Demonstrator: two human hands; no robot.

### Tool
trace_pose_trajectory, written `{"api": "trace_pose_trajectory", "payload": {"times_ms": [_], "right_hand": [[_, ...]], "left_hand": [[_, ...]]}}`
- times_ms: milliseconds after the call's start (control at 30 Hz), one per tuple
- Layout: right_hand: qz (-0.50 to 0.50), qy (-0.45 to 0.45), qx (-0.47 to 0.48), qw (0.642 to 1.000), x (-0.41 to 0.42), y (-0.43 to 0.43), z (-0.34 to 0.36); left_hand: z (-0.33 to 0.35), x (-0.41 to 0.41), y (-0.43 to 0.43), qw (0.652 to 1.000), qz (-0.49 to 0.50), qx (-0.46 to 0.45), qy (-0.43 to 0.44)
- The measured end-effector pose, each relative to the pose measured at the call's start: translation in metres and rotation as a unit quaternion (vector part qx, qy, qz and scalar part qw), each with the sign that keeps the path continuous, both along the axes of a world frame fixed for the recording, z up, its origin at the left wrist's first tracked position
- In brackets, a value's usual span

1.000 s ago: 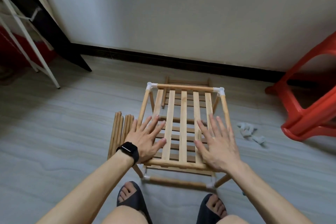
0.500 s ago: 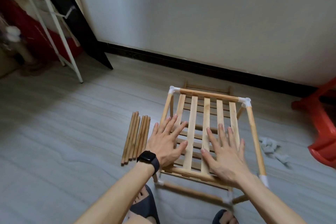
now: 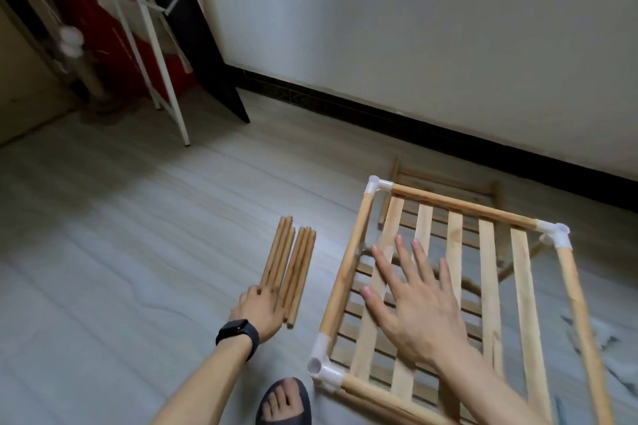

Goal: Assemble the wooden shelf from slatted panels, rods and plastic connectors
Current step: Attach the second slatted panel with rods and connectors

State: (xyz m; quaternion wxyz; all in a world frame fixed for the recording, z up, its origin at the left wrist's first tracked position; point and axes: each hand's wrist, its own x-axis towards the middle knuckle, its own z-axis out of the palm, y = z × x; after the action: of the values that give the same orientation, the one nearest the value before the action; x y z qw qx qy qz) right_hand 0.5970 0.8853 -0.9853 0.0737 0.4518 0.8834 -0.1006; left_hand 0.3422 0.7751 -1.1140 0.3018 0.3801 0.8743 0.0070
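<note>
**Pale grey floor, half-built shelf: left hand moves to the spare rods**

Pale grey floor [image 3: 138, 252] runs to a white wall [image 3: 414, 28] with a dark skirting board.

At the centre of the action, the left hand [image 3: 257, 305], wearing a black watch [image 3: 238, 333], touches the near ends of a bundle of loose rods [image 3: 288, 262]. Its fingers are hidden against the wood, so it cannot be told whether they have closed round a rod or only rest there. The rods lie flat on the floor, just left of the shelf frame.

The right hand [image 3: 414, 300] lies flat with its fingers spread and straight on the frame's top slatted panel [image 3: 455, 252], gripping nothing and apparently steadying it.

The top panel sits between round side rods joined by white plastic connectors at the near left corner [image 3: 322, 364], far left corner [image 3: 376, 186] and far right corner [image 3: 556, 235]. A lower panel shows through the slats. Beyond the frame, another slatted panel [image 3: 445, 183] lies on the floor by the skirting board. A sandalled foot [image 3: 283, 402] rests on the floor just in front of the frame's near left corner.

One second earlier both palms were pressing on the top panel. The left hand has since left it for the rods. This suggests that the tier is seated and that upright rods for the open connector sockets come next.
</note>
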Motion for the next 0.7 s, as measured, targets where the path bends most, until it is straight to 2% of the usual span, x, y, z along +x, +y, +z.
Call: {"api": "trace_pose_trajectory", "payload": {"times_ms": [233, 433, 500, 567, 633, 700], "right_hand": [[-0.005, 0.021, 0.010, 1.000, 0.000, 0.000, -0.002], [-0.007, 0.025, 0.011, 1.000, 0.000, -0.001, -0.002], [-0.012, 0.040, 0.006, 0.999, 0.000, -0.001, -0.003], [-0.008, 0.037, 0.000, 0.999, 0.000, 0.001, -0.002], [-0.005, 0.046, 0.001, 0.999, 0.002, 0.000, 0.000], [-0.013, 0.076, -0.001, 0.997, 0.003, -0.002, 0.002]], "left_hand": [[-0.053, 0.034, 0.034, 0.987, -0.094, -0.048, 0.117], [-0.053, 0.046, 0.040, 0.983, -0.101, -0.113, 0.108], [-0.048, 0.044, 0.041, 0.991, -0.062, -0.100, 0.057], [-0.032, 0.041, 0.042, 0.997, -0.005, -0.049, -0.052], [-0.008, 0.033, 0.042, 0.980, 0.058, 0.007, -0.188], [0.025, 0.021, 0.037, 0.964, 0.074, 0.079, -0.242]]}}
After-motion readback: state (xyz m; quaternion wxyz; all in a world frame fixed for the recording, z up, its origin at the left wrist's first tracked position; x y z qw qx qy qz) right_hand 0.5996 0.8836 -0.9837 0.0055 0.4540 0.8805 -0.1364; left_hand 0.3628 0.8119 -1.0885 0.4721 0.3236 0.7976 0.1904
